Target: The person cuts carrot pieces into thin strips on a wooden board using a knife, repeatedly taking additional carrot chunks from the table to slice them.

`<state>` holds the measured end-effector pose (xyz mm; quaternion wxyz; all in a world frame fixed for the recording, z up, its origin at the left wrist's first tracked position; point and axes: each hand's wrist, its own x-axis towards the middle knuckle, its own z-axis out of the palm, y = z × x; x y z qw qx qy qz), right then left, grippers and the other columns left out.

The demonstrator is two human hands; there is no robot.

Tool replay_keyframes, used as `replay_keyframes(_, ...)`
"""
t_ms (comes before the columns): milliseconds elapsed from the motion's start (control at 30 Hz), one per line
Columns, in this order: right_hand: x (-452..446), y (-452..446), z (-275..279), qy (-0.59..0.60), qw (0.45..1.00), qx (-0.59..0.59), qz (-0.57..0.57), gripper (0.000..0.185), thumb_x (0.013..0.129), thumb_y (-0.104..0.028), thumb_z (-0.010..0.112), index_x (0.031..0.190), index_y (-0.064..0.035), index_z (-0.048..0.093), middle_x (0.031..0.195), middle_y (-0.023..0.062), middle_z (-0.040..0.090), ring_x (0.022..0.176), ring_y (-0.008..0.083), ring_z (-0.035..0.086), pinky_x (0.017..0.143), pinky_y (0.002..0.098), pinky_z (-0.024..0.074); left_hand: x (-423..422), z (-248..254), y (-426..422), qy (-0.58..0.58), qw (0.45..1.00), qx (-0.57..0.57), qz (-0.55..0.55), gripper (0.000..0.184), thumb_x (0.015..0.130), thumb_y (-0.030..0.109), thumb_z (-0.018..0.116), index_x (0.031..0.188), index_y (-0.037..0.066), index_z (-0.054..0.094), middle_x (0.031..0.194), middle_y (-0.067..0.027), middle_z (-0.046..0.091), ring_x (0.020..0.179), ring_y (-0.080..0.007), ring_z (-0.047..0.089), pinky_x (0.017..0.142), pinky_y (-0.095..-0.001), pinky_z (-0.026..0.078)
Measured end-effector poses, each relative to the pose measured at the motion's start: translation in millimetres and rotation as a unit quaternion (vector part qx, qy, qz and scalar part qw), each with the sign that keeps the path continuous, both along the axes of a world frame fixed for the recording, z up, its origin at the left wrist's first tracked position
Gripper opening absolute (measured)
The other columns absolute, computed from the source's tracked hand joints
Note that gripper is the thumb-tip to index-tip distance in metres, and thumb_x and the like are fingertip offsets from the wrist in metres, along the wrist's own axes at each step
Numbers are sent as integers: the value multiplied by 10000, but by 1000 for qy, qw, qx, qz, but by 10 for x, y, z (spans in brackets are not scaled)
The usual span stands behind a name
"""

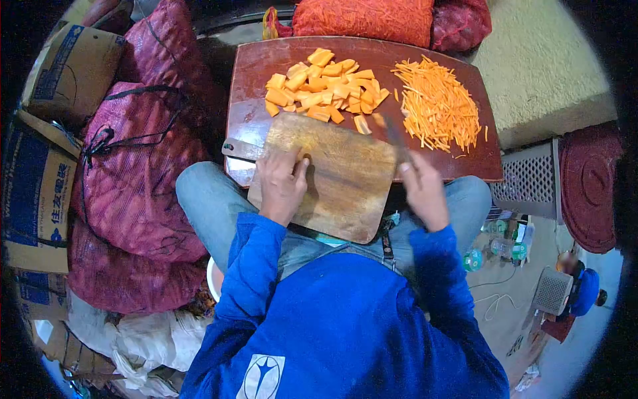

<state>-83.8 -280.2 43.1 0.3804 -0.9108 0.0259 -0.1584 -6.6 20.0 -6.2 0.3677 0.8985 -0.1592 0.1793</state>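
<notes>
A wooden cutting board [342, 189] lies tilted across my lap, against the table's front edge. My left hand [282, 183] rests on its left half, fingers bent and pressed together; whatever may be under the fingertips is hidden. At the board's right edge, my right hand [425, 189] is closed round a knife [397, 136], its blade smeared by motion and pointing away from me. Beyond the board sits a heap of flat orange carrot pieces [325, 86]. To the right of that heap is a pile of thin carrot shreds [442, 106].
The reddish-brown table [246, 73] carries both piles. Behind it lies a bag of orange shreds [362, 20]. Full red mesh sacks [139, 179] and cardboard boxes [40, 193] crowd the left. A grey plastic crate [528, 179] stands right; another person [585, 292] is farther off.
</notes>
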Motion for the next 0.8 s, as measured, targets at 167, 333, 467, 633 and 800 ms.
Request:
replay_keyframes(167, 208, -705, 47, 26, 998, -30, -54, 304, 1065, -195, 616, 1279, 14, 671, 810, 195, 645, 759, 245, 643, 735, 423, 533, -45, 110, -66, -10, 989, 138, -51, 248, 853, 131, 803, 1090, 71, 763, 971, -98, 678, 996, -309, 619, 933, -480, 419)
replay_keyframes(333, 156, -433, 149, 121, 982, 146, -3, 304, 1063, -163, 634, 1297, 26, 681, 777, 72, 643, 631, 134, 565, 583, 342, 479, -17, 72, -52, 9, 991, 121, -60, 232, 853, 169, 801, 1065, 79, 772, 998, -113, 656, 1030, -327, 608, 936, -479, 418)
replay_keyframes(467, 194, -205, 45, 133, 951, 280, 16, 347, 1068, -158, 647, 1355, 36, 663, 851, -7, 663, 555, 35, 483, 476, 242, 395, -2, 151, -56, 38, 991, 114, -53, 201, 862, 201, 807, 1021, 80, 785, 975, -116, 663, 1004, -337, 620, 920, -477, 423)
replay_keyframes(633, 126, -206, 71, 103, 949, 297, 16, 385, 1033, -123, 665, 1386, 30, 643, 924, 68, 724, 589, 114, 592, 514, 283, 474, 93, 192, -83, 41, 990, 116, -72, 182, 866, 205, 815, 1000, 86, 783, 980, -115, 688, 965, -328, 646, 898, -494, 414)
replay_keyframes(800, 129, -190, -103, -122, 982, -135, 57, 487, 916, -98, 729, 1382, 6, 633, 968, 179, 725, 776, 335, 702, 662, 425, 568, 200, 319, -393, 5, 990, 63, -123, 181, 855, 190, 828, 998, 92, 778, 978, -100, 696, 950, -311, 652, 866, -477, 417)
